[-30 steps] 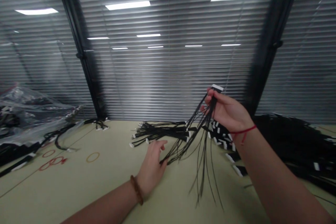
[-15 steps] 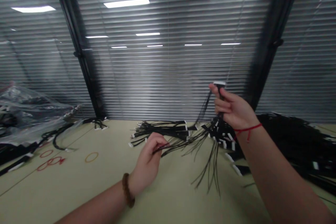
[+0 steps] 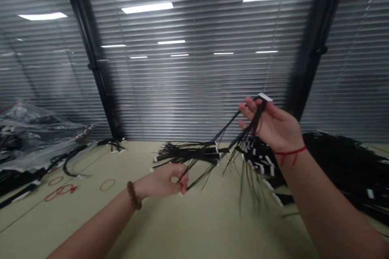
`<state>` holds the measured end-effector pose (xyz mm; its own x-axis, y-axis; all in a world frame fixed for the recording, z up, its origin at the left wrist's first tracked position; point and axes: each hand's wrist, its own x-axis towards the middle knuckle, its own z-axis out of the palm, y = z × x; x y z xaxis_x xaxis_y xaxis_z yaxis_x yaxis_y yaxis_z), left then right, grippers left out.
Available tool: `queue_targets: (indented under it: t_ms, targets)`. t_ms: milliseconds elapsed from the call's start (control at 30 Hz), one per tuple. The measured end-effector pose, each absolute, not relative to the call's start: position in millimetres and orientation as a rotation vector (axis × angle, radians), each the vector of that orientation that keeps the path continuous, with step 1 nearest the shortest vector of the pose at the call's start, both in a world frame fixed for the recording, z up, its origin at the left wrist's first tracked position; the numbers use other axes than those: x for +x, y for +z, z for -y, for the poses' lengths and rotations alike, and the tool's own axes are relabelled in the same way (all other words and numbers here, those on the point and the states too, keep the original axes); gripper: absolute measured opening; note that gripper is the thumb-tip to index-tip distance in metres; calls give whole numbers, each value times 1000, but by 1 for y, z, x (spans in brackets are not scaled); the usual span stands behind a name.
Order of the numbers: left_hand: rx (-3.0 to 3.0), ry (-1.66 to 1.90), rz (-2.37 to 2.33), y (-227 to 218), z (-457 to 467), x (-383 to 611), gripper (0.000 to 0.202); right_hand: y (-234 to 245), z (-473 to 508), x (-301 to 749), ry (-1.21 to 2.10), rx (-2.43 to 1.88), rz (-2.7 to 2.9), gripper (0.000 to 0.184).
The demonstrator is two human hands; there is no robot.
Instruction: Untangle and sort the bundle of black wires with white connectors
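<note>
1. Two hands are working over the worktop. The left hand, nearest the camera, is now pinching a thin black strand between thumb and forefinger. A second ago it was lying flat and spread on the worktop, so it has lifted and closed.
2. That strand is running up and to the right from the pinch into the right hand.
3. The right hand is holding the wire bunch clear of the worktop, with the fingers half curled round its top just under the white connector. It is sitting a little further right than before, with the palm turning more toward the camera.
4. The loose tails of the bunch are hanging below the right hand, blurred. Fewer are trailing toward the left hand than a second ago.
5. Judging from this, one strand is being drawn apart from the rest, and the separating is under way but not done.
6. Further back, a laid bundle is lying flat as before. A black pile is sitting at the right, a plastic bag at the left, and blinds are hanging behind.
</note>
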<state>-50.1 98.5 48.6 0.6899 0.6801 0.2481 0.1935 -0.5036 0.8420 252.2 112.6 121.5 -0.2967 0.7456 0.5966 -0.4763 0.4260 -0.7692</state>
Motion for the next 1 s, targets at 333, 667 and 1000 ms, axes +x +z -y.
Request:
queue_targets:
  t_ms: [333,667,1000]
  targets:
    - [2231,460,-459,66,-60,-27,14,126,-78,222,1410,-261,1668,44]
    - [2016,505,-728,97,-67,-60,45,119,-103,246,1450,-267,1491,10]
    - [1736,507,-987,84,-102,-82,55,116,-95,231,1523,-191,1588,21]
